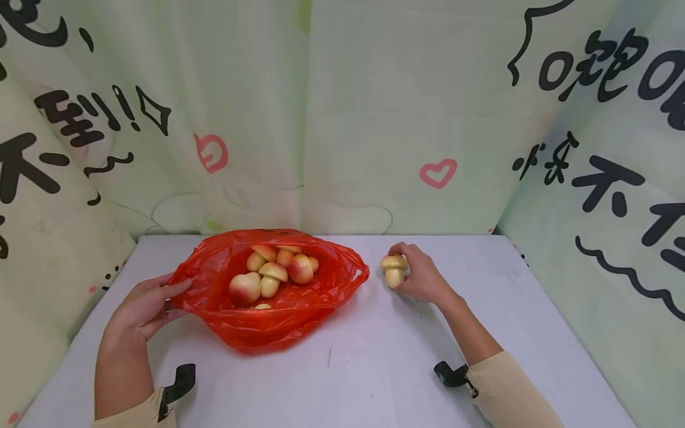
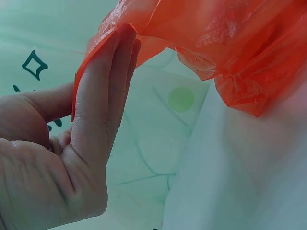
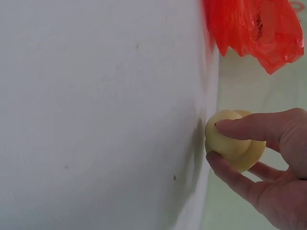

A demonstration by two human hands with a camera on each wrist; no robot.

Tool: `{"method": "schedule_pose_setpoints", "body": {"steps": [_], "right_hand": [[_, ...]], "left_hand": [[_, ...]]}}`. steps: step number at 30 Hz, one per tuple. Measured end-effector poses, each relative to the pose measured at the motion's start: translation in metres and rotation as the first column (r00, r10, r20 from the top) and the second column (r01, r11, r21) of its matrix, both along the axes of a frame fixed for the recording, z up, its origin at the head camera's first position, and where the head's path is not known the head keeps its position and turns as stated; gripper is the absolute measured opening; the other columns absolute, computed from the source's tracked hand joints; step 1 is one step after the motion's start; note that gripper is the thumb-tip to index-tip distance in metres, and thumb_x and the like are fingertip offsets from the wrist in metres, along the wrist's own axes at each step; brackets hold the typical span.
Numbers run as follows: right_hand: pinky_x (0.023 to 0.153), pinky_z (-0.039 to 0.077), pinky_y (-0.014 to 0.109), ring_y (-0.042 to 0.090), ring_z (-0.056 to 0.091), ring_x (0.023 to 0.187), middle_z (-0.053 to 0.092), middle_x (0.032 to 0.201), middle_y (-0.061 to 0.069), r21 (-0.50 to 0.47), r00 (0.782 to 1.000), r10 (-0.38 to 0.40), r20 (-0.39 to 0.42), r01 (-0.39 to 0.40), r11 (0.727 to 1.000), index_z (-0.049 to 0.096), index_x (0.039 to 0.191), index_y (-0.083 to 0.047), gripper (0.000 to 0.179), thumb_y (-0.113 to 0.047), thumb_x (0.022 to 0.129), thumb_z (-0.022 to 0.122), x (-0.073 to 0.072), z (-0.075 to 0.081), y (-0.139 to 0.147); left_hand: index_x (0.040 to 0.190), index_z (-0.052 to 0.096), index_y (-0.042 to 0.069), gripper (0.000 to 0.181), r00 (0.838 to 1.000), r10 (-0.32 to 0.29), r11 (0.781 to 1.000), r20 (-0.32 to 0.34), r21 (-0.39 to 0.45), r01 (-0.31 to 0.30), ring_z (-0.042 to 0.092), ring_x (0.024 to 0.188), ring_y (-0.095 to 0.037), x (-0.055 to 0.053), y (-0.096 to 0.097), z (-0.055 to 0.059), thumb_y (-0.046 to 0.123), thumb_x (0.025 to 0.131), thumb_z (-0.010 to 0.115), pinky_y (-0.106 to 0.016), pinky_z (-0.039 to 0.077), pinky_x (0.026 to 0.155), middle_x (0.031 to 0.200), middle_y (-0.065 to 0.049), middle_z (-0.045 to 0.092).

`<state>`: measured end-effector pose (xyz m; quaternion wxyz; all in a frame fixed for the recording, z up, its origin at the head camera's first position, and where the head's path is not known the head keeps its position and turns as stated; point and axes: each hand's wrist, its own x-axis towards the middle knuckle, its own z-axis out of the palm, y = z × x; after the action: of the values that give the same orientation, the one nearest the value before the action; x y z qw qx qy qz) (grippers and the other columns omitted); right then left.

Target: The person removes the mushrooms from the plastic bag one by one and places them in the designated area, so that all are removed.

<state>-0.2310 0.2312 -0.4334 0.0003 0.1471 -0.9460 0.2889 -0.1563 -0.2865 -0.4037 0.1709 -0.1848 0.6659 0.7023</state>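
Through the rig, my left hand (image 1: 143, 304) pinches a red plastic bag (image 1: 273, 333) and my right hand (image 1: 425, 278) a pale mushroom (image 1: 394, 271) near the counter's (image 1: 374, 374) far edge; the bag, toward the far left corner, holds more mushrooms (image 1: 270, 285).

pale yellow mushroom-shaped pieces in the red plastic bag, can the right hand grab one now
Probably not yet: the right hand holds another pale yellow mushroom-shaped piece, though the pieces lie exposed in the open bag.
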Motion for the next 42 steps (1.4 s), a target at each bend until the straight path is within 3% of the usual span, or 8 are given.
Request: {"method": "schedule_pose_setpoints", "body": {"steps": [14, 42], "right_hand": [[0.087, 0.060, 0.049, 0.035, 0.056, 0.115, 0.057, 0.125, 0.016, 0.000, 1.000, -0.018, 0.019, 0.018, 1.000, 0.052, 0.130, -0.009, 0.066, 0.007, 0.074, 0.083, 0.0008, -0.0060, 0.0035], [0.098, 0.055, 0.055, 0.035, 0.055, 0.120, 0.054, 0.133, 0.018, -0.012, 0.999, -0.029, 0.028, 0.029, 1.000, 0.047, 0.138, -0.006, 0.073, 0.000, 0.076, 0.085, 0.0020, -0.0067, 0.0028]], "left_hand": [[0.167, 0.018, 0.007, 0.085, 1.000, -0.008, 1.000, -0.001, -0.030, 0.008, 0.067, 0.097, -0.009, -0.0018, 0.0040, 0.0033, 0.033, 0.103, 0.067, -0.029, 0.063, 0.087, 0.111, 0.011, 0.062], [0.166, 0.019, 0.007, 0.083, 1.000, 0.004, 0.999, -0.008, -0.033, -0.004, 0.069, 0.094, -0.009, 0.0022, 0.0021, 0.0029, 0.033, 0.103, 0.066, -0.028, 0.063, 0.085, 0.104, 0.013, 0.065]]}}
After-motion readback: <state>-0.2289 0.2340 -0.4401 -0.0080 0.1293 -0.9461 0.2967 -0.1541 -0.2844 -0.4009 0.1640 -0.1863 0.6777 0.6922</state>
